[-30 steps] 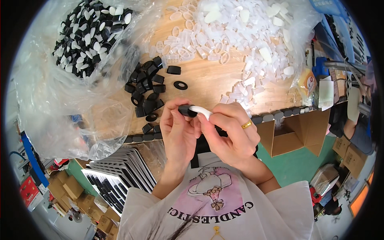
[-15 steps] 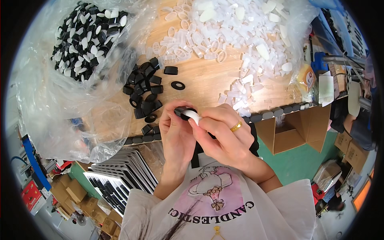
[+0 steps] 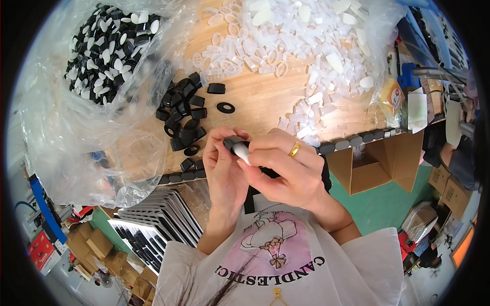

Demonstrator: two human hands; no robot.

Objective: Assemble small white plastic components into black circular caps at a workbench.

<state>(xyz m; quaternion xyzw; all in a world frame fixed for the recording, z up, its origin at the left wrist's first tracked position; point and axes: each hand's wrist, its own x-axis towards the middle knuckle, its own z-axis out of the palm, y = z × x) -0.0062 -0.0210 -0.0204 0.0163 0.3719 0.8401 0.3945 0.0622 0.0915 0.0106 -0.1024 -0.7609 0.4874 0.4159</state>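
My left hand (image 3: 223, 173) pinches a black oval cap (image 3: 231, 142) between thumb and fingers, just beyond the table's near edge. My right hand (image 3: 288, 166) is closed on a smooth white oval piece (image 3: 241, 150), which meets the cap's open side at a tilt. Whether it sits inside the rim is hard to make out. On the table left of my hands lies a heap of loose black oval caps (image 3: 178, 113). A single black oval ring (image 3: 225, 107) lies flat beyond my fingers.
A clear plastic bag (image 3: 76, 137) holds many black and white pieces (image 3: 107, 58) at far left. Translucent rings (image 3: 229, 61) and whitish pieces (image 3: 326, 76) spread across the back. Dark oval pieces (image 3: 352, 141) line the near edge. An open cardboard box (image 3: 403, 163) stands right; stacked white panels (image 3: 163, 217) stand left.
My right hand has shifted slightly left, and the white piece now points more steeply down toward me. The black cap has turned a little in my left fingers.
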